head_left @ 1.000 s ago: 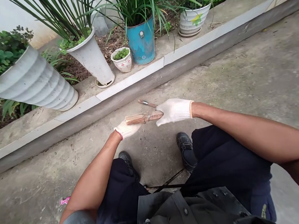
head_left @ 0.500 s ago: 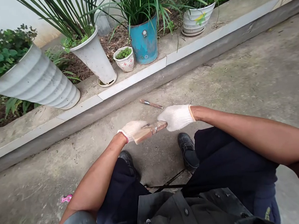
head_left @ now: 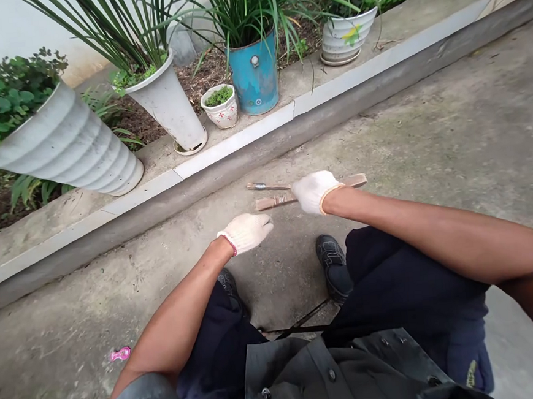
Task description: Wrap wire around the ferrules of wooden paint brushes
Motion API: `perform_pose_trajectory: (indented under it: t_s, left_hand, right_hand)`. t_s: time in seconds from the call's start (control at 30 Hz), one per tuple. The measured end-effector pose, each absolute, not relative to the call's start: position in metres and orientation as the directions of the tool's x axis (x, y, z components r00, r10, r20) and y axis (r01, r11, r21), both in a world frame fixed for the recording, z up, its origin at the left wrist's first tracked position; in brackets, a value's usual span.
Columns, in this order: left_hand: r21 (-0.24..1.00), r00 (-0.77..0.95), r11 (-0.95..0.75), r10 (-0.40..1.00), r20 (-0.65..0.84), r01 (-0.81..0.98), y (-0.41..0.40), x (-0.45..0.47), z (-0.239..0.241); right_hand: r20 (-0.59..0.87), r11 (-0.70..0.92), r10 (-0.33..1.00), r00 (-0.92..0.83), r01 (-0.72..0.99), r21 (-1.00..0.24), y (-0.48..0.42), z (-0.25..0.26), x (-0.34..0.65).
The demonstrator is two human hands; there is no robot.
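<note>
My right hand [head_left: 313, 192], in a white knit glove, is closed around the middle of a flat wooden stick [head_left: 267, 204]. Shiny wire-like wrapping circles the stick near its left end, and its other end [head_left: 358, 180] sticks out beyond my wrist. Just behind it lies a thinner wooden stick [head_left: 272, 186] with a silvery band; its right end meets my glove, and I cannot tell whether I touch it. My left hand [head_left: 249, 231], also gloved, is just left of and below the flat stick, fingers pressed together; anything in them is too small to make out.
Potted plants line a low tiled ledge [head_left: 239, 147]: a ribbed white pot [head_left: 73, 147], a tall white pot [head_left: 167, 106], a small patterned pot [head_left: 223, 112] and a blue bucket [head_left: 255, 74]. On the concrete at lower left lies a pink object [head_left: 120, 353].
My left hand has let go of the flat stick and drawn slightly away. My right hand has shifted its grip along the stick and moved it up and right, beside the thinner stick.
</note>
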State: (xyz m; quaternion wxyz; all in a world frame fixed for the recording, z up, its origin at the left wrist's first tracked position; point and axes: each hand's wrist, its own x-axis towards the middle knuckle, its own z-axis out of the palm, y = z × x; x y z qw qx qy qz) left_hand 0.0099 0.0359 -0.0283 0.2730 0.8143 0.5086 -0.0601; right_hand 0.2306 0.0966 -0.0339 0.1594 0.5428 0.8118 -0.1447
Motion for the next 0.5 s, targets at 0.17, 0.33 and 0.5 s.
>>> perform_pose_trajectory:
  t_s: [0.17,0.33,0.5]
  left_hand:
    - [0.569,0.447,-0.205,0.833,-0.326,0.797,0.041,0.004,-0.009]
    - [0.582,0.466,-0.247,0.845,-0.261,0.775,0.054,-0.024,-0.015]
    - [0.497,0.503,-0.32,0.813,-0.293,0.806,0.062,-0.04,-0.033]
  right_hand:
    - [-0.255,0.266,0.915,-0.314,0.942,-0.204,0.116,-0.01,0.231]
    - [-0.238,0.443,0.8,-0.55,0.81,-0.385,0.105,0.012,0.232]
    - [-0.405,0.635,0.53,-0.745,0.665,-0.393,0.075,0.008,0.228]
